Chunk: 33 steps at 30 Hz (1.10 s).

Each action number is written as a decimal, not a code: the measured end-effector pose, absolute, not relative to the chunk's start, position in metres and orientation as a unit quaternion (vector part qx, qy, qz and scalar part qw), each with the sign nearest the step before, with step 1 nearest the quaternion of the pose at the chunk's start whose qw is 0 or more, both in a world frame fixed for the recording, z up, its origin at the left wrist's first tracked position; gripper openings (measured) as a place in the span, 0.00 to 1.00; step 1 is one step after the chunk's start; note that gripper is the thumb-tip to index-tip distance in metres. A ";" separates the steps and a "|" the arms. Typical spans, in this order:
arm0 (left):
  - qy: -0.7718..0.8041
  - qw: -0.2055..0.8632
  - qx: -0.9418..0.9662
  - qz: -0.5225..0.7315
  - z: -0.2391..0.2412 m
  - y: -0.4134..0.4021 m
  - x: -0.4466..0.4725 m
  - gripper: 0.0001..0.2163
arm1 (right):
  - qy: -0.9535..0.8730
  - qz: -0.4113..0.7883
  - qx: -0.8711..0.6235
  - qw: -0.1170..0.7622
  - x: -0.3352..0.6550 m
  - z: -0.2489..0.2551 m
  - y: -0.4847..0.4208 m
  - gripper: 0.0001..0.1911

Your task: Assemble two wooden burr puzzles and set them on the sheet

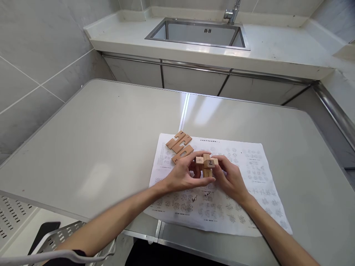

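A small cluster of interlocked wooden puzzle bars [206, 162] is held just above a printed instruction sheet [249, 173]. My left hand [181, 173] grips the cluster from the left, thumb underneath and fingers over the top. My right hand [230, 177] pinches it from the right side. One bar shows a dark handwritten mark on its face. Three loose notched wooden pieces [179, 145] lie on the sheet's upper left corner, just beyond my left hand's fingers.
The sheet lies on a grey folding table [97, 147] with a seam down its middle. Behind it runs a white counter with a steel sink [198, 33] and a tap [233, 13]. A perforated metal chair [61, 240] stands at the lower left.
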<state>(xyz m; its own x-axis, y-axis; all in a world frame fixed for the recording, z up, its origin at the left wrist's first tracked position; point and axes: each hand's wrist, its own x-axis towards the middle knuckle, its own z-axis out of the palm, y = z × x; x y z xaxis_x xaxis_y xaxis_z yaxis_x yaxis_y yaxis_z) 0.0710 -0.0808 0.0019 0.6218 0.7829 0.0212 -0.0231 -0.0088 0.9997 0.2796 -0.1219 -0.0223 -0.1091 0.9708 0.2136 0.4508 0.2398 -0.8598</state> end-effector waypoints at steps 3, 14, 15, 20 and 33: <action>0.286 0.655 0.626 0.311 0.002 -0.082 0.072 0.32 | -0.684 0.320 -0.518 0.402 0.282 -0.020 -0.122 0.17; 0.266 0.654 0.633 0.318 0.003 -0.083 0.071 0.30 | -0.696 0.344 -0.499 0.384 0.285 -0.015 -0.120 0.19; 0.264 0.654 0.634 0.318 0.002 -0.083 0.071 0.31 | -0.697 0.342 -0.500 0.384 0.285 -0.015 -0.120 0.20; 0.266 0.654 0.638 0.309 0.002 -0.083 0.071 0.31 | -0.699 0.329 -0.511 0.377 0.285 -0.016 -0.121 0.23; 0.286 0.572 0.685 0.348 -0.002 -0.080 0.071 0.34 | -0.658 0.400 -0.506 0.389 0.286 -0.019 -0.121 0.20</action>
